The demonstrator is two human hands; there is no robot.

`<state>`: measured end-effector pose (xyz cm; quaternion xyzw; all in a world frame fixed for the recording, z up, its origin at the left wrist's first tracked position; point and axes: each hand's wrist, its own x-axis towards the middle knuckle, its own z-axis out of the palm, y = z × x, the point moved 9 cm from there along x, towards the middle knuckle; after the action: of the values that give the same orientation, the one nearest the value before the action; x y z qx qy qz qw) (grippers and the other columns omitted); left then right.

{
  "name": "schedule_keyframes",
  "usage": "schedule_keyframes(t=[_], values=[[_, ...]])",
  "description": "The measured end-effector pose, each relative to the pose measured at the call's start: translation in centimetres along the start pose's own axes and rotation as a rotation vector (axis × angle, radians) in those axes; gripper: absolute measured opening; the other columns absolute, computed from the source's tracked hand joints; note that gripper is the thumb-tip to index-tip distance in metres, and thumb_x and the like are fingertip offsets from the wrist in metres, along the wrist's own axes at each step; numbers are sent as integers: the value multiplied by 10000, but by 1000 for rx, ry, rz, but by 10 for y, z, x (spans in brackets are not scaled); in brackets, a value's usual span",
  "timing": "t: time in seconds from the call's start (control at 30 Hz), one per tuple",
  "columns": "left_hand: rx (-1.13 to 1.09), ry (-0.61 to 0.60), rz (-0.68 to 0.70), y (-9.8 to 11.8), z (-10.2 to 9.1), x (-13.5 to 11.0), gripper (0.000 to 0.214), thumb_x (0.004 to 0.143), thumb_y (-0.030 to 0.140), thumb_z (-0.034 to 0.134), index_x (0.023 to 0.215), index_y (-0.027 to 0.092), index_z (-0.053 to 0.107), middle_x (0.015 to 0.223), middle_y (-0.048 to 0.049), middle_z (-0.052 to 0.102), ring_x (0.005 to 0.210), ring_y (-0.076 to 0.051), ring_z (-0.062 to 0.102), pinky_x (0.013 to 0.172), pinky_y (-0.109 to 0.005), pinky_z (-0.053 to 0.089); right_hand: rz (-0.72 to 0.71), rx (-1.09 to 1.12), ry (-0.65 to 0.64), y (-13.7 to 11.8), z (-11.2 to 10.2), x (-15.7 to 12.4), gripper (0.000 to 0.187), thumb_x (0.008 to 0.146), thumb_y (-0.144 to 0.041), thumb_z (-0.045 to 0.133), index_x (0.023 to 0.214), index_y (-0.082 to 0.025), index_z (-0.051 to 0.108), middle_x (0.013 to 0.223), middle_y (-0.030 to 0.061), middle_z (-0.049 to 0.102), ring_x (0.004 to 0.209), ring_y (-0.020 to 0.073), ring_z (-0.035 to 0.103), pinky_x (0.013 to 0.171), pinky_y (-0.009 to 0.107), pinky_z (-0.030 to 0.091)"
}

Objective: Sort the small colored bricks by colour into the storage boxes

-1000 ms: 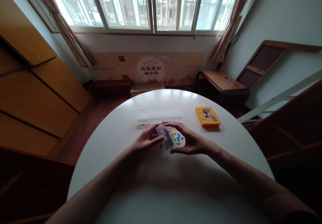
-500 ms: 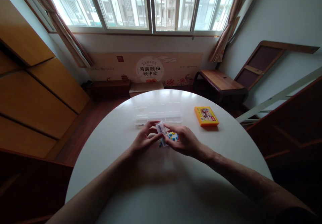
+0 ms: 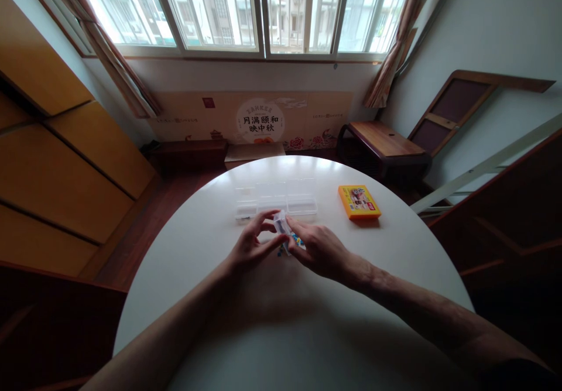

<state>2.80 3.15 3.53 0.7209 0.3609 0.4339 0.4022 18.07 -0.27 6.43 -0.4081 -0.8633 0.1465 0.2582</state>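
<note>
Between my two hands a small clear plastic box (image 3: 281,222) is held tilted above the white table. My left hand (image 3: 257,242) grips it from the left, thumb and fingers closed on its edges. From the right, my right hand (image 3: 318,247) has its fingers pressed along the same box. Small blue and yellow pieces (image 3: 297,239) lie on the table just behind and beneath it, partly covered by my right hand; their exact kind is too small to make out. Whether the box holds anything cannot be seen clearly.
Beyond my hands lie open clear plastic cases (image 3: 302,205) with compartments. An orange-yellow printed box (image 3: 359,202) rests to the right on the round white table (image 3: 184,250). A wooden side table (image 3: 386,139) stands past the far right edge, below the window.
My right hand has closed in over the box, its fingers flatter, and covers more of the blue and yellow pieces. The clear box has shifted slightly to the right.
</note>
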Motion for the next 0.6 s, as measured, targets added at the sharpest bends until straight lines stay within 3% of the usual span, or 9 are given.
schedule_keyframes(t=[0.4, 0.6], values=[[93, -4, 132, 15, 0, 1, 612, 990, 385, 806, 1553, 247, 612, 1398, -127, 661, 1173, -261, 730, 1050, -428, 641, 72, 63, 26, -5, -13, -6, 512, 1051, -229, 526, 1558, -177, 580, 1277, 157, 801, 1032, 305, 797, 871, 380, 615], [150, -42, 220, 26, -7, 4, 719, 984, 353, 824, 1634, 265, 528, 1445, -142, 673, 1282, -290, 697, 1100, -453, 627, 102, 163, 123, 12, -21, -9, 524, 979, -179, 603, 1500, -224, 642, 1104, 87, 842, 899, 258, 807, 841, 356, 640]])
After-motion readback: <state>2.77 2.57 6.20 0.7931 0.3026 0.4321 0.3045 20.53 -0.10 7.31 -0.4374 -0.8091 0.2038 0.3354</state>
